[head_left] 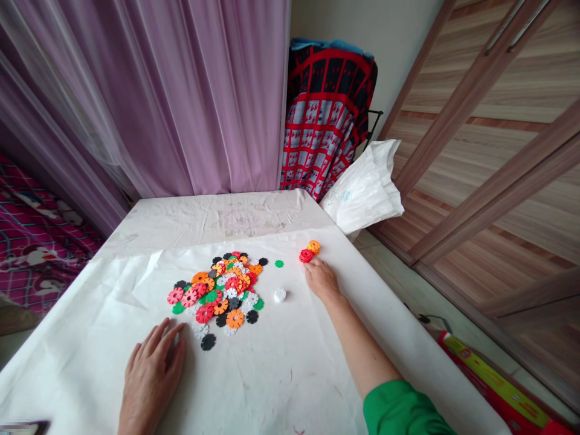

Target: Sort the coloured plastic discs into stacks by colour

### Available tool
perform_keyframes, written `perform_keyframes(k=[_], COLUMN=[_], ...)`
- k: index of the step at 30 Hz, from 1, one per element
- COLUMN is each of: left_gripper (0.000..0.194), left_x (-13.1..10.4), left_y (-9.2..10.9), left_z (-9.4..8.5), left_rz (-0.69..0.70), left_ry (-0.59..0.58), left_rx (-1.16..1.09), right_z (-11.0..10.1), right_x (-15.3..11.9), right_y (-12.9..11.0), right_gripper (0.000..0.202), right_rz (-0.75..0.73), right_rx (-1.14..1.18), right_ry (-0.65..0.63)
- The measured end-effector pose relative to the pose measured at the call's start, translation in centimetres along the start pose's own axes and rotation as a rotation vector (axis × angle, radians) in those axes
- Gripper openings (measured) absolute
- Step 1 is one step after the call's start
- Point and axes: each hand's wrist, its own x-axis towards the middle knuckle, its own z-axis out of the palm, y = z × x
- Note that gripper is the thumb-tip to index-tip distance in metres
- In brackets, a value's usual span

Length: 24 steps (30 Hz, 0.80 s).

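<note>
A loose heap of notched plastic flower-shaped discs [220,290] in red, orange, green, black and white lies on the table. My left hand [154,368] rests palm down just in front of the heap's left side, fingers stretched out, holding nothing. Over to the right, my right hand [321,279] has its fingertips closed at a small stack of red discs [306,256]; its thumb is partly hidden. Right behind that stack stands an orange stack of discs [313,246]. A white stack of discs [280,295] and a single green disc [279,264] lie between heap and right hand.
A white cloth covers the table [254,386]. Beyond its far right edge are a white bag [367,187] and a red checked cloth [321,121]. Purple curtains [203,90] hang behind, and a wooden wardrobe [489,169] stands to the right.
</note>
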Motion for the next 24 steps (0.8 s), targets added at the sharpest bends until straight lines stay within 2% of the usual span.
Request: perform_keyframes(k=[7,24], left_gripper=[0.042,0.046], left_x=[0.0,0.0], left_y=[0.3,0.3], left_z=[-0.3,-0.2], left_rz=[-0.005,0.008], left_ry=[-0.006,0.010], left_rx=[0.002,0.060], right_z=[0.5,1.4], right_x=[-0.1,2.7], right_y=[0.4,-0.4], right_gripper=[0.037,0.030], right_rz=[-0.018,-0.042], right_rx=[0.001,0.028], right_ry=[0.045,0.083])
